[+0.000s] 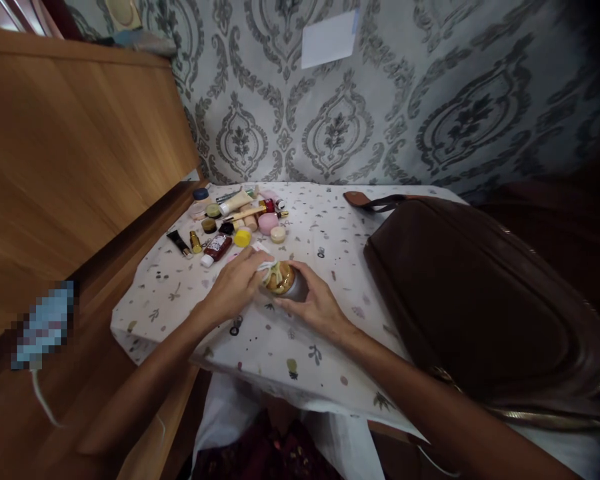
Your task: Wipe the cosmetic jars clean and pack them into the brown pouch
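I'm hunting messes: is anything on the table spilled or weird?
No spill shows around the jar in the right hand. Cosmetics crowd the table untidily at far left, the white-capped red bottle lying on its side.

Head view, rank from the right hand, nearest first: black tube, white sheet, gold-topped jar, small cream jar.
1. Gold-topped jar: touching the right hand.
2. Small cream jar: beyond, slightly left.
3. Black tube: far left.
4. White sheet: up on the wall.
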`<state>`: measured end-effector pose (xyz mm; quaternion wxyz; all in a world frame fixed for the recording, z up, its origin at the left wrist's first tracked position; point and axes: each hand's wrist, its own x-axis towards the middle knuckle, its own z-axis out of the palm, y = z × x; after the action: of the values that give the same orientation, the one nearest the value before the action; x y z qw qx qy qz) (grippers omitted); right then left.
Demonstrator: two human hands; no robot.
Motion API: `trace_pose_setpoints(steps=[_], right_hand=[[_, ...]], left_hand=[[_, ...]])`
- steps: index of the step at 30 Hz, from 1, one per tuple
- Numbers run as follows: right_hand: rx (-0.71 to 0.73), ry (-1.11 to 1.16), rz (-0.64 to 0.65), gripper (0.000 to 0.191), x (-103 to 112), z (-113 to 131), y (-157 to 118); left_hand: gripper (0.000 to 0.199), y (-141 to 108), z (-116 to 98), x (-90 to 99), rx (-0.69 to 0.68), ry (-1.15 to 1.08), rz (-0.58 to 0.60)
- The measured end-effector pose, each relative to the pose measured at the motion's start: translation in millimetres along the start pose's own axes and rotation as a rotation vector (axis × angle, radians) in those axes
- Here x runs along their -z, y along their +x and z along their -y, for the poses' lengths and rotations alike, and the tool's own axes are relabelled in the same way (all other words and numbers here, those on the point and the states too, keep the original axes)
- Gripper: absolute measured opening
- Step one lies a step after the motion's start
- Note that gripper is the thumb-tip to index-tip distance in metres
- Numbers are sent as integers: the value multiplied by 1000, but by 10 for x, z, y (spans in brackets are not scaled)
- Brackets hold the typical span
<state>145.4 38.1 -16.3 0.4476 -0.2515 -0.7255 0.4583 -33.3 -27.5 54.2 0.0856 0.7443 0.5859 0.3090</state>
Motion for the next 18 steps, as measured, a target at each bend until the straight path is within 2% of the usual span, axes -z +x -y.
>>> trace_pose_setpoints(steps=[4, 8, 13, 18], right_hand=[[-69, 110, -55, 61, 18, 44, 39], [-162, 276, -11, 59, 7, 113, 37], [-324, 625, 33, 47, -42, 187, 13], [-401, 737, 11, 42, -62, 207, 19]], left_hand=[[25, -68, 113, -57, 12, -80, -58], [26, -110, 54, -127, -4, -137, -136], [25, -100, -14, -215, -78, -111, -246], [21, -96, -59, -204, -142, -50, -221]])
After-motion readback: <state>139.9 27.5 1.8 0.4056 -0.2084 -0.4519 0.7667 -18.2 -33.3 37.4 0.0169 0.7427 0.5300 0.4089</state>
